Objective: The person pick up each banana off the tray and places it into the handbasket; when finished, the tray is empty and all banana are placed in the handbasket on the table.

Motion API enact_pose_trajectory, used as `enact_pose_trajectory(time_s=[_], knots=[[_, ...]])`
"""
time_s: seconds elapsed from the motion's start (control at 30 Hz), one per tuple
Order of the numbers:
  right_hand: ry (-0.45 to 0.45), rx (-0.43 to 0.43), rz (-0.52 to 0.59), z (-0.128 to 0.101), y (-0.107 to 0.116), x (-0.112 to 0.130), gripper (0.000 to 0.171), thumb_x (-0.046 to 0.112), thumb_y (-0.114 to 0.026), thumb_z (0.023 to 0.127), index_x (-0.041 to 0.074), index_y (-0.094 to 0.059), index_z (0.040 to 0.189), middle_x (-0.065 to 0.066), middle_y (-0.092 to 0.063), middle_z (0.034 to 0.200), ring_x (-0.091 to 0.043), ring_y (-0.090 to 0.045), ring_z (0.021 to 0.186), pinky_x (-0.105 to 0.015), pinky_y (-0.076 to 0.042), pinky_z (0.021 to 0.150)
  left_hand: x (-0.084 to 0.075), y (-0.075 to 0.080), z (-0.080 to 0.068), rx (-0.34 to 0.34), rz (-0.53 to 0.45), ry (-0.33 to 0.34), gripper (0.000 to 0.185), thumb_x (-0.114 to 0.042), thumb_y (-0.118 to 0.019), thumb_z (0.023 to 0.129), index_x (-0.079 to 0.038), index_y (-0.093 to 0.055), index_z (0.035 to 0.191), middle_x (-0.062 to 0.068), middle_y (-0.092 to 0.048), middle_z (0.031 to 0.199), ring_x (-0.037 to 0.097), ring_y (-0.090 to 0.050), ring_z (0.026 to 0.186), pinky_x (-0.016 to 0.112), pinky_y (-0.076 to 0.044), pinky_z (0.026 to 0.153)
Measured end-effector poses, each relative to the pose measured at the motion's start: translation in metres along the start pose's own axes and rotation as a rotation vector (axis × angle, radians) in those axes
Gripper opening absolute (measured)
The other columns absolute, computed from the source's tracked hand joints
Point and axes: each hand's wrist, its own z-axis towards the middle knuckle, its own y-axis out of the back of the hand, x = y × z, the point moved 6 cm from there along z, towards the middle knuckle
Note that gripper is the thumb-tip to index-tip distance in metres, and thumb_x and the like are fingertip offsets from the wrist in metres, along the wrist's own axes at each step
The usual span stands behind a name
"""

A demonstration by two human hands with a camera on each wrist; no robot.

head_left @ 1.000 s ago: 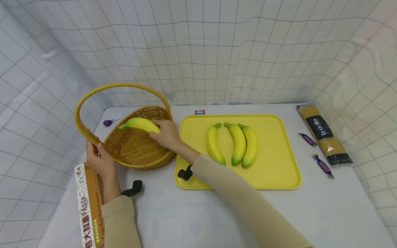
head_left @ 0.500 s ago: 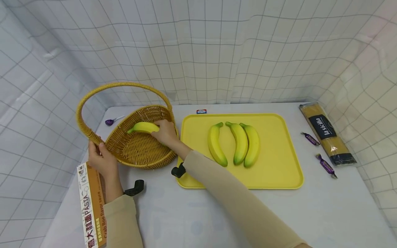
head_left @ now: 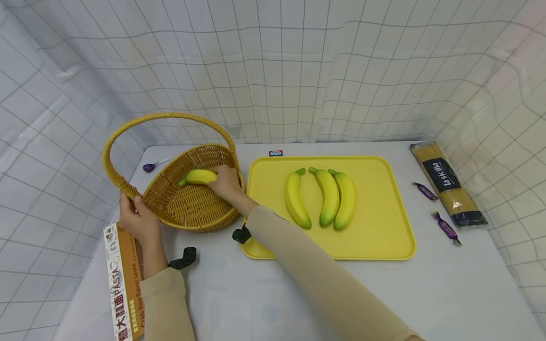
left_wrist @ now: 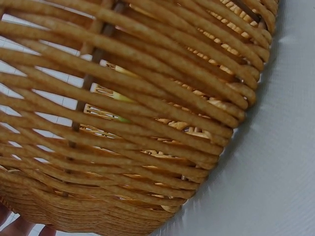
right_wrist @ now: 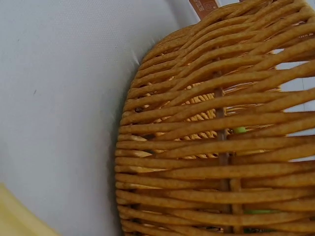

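Note:
My right hand (head_left: 228,184) reaches over the near right rim into a wicker basket (head_left: 192,208) and grips a banana (head_left: 199,177) by its right end. The banana's green tip points left, low inside the basket. At the basket's left side, my left hand (head_left: 138,220) holds the foot of the tall arched handle (head_left: 166,115), thumb toward the inside. Fingertips (left_wrist: 19,227) of that hand show at the corner of the left wrist view, against the basket's weave (left_wrist: 147,98). Through the weave (right_wrist: 197,147) in the right wrist view, small green and yellow bits show.
A yellow tray (head_left: 375,237) right of the basket bears three bananas (head_left: 328,196). Farther right lie a pasta packet (head_left: 448,184) and two purple wrapped candies (head_left: 446,228). A pasta box (head_left: 123,284) lies by my left forearm; a purple lollipop (head_left: 149,167) is behind the basket.
My right hand has lowered the banana deeper into the basket, its tip moving right and down. My left hand has stayed at the handle's foot.

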Motion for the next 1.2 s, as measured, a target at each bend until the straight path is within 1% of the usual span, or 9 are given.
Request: enact_pose_trajectory(time_s=[0.33,0.43,0.53,0.63,0.7,0.77,0.93,1.13,1.2], knots=[[0.011,0.007,-0.126,0.000,0.001,0.002,0.042,0.014,-0.065,0.093,0.009,-0.059,0.134,-0.005,-0.066,0.126,-0.019,-0.063,0.106,-0.023,-0.048,0.079,-0.001,-0.001,0.000,0.003,-0.006,0.023,0.029,-0.018,-0.044,0.103,-0.018,-0.062,0.127,0.003,-0.063,0.128,0.003,-0.055,0.113,0.026,-0.044,0.101],[0.027,0.005,-0.140,0.002,0.002,0.002,0.037,0.013,-0.063,0.093,0.007,-0.062,0.130,-0.008,-0.068,0.120,-0.018,-0.063,0.095,-0.022,-0.045,0.072,-0.002,-0.002,0.001,0.002,-0.011,0.003,0.029,-0.018,-0.044,0.103,-0.014,-0.062,0.125,0.005,-0.064,0.124,0.003,-0.055,0.110,0.024,-0.045,0.097],[0.053,-0.005,-0.143,0.002,0.003,0.001,0.031,0.012,-0.063,0.092,0.004,-0.065,0.123,-0.009,-0.069,0.114,-0.017,-0.060,0.089,-0.023,-0.042,0.070,-0.002,-0.003,0.001,-0.005,-0.013,-0.019,0.029,-0.016,-0.045,0.103,-0.010,-0.063,0.125,0.007,-0.065,0.121,0.004,-0.057,0.109,0.023,-0.045,0.092],[0.089,-0.006,-0.129,0.001,0.001,0.001,0.034,0.013,-0.063,0.092,0.003,-0.064,0.124,-0.010,-0.067,0.120,-0.019,-0.062,0.103,-0.026,-0.047,0.081,0.000,-0.002,0.000,-0.012,-0.017,-0.013,0.030,-0.016,-0.045,0.103,-0.013,-0.063,0.127,0.006,-0.065,0.122,0.004,-0.057,0.110,0.023,-0.045,0.091],[0.108,-0.006,-0.110,-0.001,-0.001,0.003,0.039,0.014,-0.063,0.093,0.002,-0.061,0.130,-0.010,-0.064,0.127,-0.022,-0.059,0.117,-0.029,-0.048,0.090,0.001,-0.001,0.000,-0.019,-0.025,-0.005,0.030,-0.016,-0.045,0.103,-0.016,-0.063,0.127,0.006,-0.065,0.123,0.004,-0.056,0.110,0.023,-0.045,0.091],[0.122,-0.010,-0.097,-0.003,-0.002,0.004,0.043,0.015,-0.063,0.093,0.003,-0.058,0.134,-0.009,-0.061,0.133,-0.024,-0.056,0.124,-0.032,-0.048,0.096,0.002,0.001,0.000,-0.024,-0.027,-0.006,0.029,-0.017,-0.045,0.103,-0.016,-0.063,0.126,0.003,-0.065,0.121,0.002,-0.056,0.107,0.022,-0.045,0.090],[0.160,-0.051,-0.041,-0.008,0.004,0.010,0.044,0.018,-0.065,0.093,0.006,-0.058,0.135,-0.006,-0.061,0.134,-0.020,-0.057,0.123,-0.030,-0.048,0.097,0.002,0.000,0.000,-0.032,-0.026,-0.026,0.028,-0.016,-0.046,0.102,-0.009,-0.064,0.122,0.000,-0.064,0.114,0.000,-0.054,0.100,0.020,-0.044,0.087],[0.234,-0.071,0.024,-0.024,0.011,0.013,0.046,0.022,-0.066,0.093,0.006,-0.058,0.135,-0.006,-0.061,0.134,-0.021,-0.056,0.124,-0.028,-0.048,0.095,0.000,-0.001,-0.001,-0.036,-0.024,-0.034,0.026,-0.018,-0.045,0.103,-0.010,-0.064,0.119,-0.010,-0.061,0.107,0.000,-0.053,0.098,0.020,-0.042,0.086],[0.244,-0.077,0.035,-0.031,0.014,0.013,0.046,0.023,-0.067,0.092,0.007,-0.058,0.135,-0.007,-0.061,0.134,-0.020,-0.056,0.123,-0.028,-0.047,0.094,0.001,-0.001,-0.002,-0.036,-0.019,-0.032,0.026,-0.018,-0.045,0.103,-0.011,-0.065,0.118,-0.010,-0.061,0.107,0.000,-0.053,0.098,0.020,-0.043,0.086]])
